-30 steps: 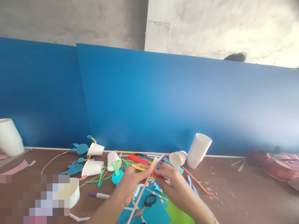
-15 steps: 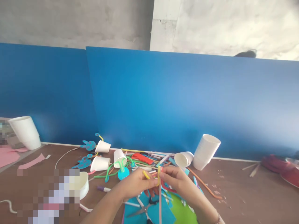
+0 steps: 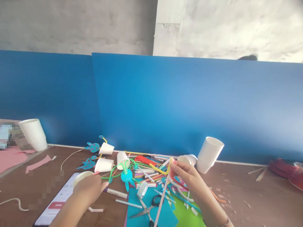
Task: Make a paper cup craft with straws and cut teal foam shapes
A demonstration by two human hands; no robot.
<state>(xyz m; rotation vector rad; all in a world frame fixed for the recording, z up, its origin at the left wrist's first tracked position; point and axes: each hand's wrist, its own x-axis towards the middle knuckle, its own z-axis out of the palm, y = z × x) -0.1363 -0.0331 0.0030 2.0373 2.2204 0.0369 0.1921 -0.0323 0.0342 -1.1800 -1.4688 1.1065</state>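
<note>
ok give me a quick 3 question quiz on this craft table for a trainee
1. True or false: the right hand holds straws, one of them yellow.
2. What lies nearest the left hand? A) scissors B) phone C) stack of cups
3. Fill in: the cups by the blue paper shapes lie on their ____.

Key
1. True
2. B
3. sides

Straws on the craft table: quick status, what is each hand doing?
Right hand pinches yellow straw and pink straw. Left hand rests on white cup, beside phone. Scissors lie below.
</note>
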